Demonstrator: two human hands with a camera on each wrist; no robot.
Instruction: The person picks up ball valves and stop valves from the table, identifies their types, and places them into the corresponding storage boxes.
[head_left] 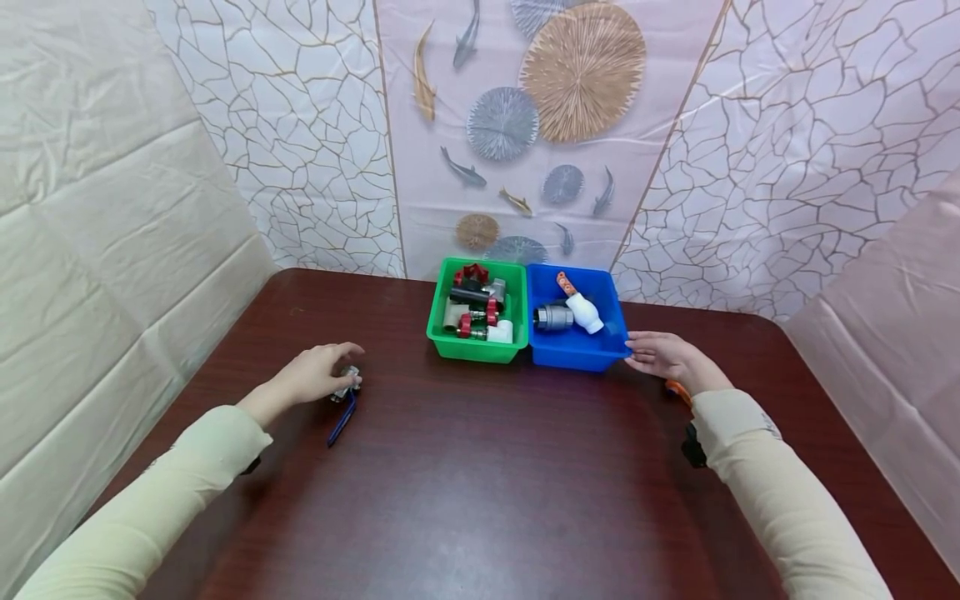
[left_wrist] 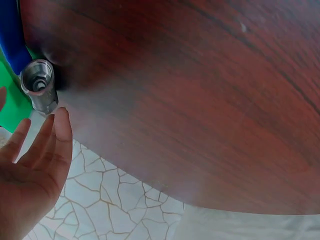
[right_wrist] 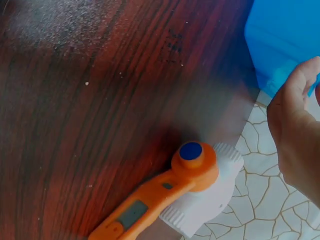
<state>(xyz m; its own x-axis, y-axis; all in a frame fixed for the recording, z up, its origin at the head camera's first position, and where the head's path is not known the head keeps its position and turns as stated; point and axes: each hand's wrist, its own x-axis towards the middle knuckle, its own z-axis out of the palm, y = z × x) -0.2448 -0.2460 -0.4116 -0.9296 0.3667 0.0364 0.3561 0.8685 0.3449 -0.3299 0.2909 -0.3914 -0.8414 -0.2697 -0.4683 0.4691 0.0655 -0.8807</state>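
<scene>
My left hand (head_left: pixel 317 372) hovers at the left side of the table, fingers spread and loosely bent over a metal ball valve (left_wrist: pixel 40 85) with a blue lever handle (head_left: pixel 342 422). In the left wrist view its fingertips come right up to the valve's threaded end. On the right, my right hand (head_left: pixel 666 357) touches the near right corner of the blue bin (head_left: pixel 577 357), its fingers mostly straight. Under the right wrist lies a white plastic ball valve (right_wrist: pixel 205 205) with an orange handle (right_wrist: pixel 150 195), mostly covered in the head view.
Inside the blue bin are a grey metal fitting (head_left: pixel 555 317) and a white valve (head_left: pixel 585 313) with an orange handle. Beside it, the green bin (head_left: pixel 480 350) holds several fittings and red-handled valves. A patterned curtain (head_left: pixel 330 150) rises behind the table (head_left: pixel 465 483).
</scene>
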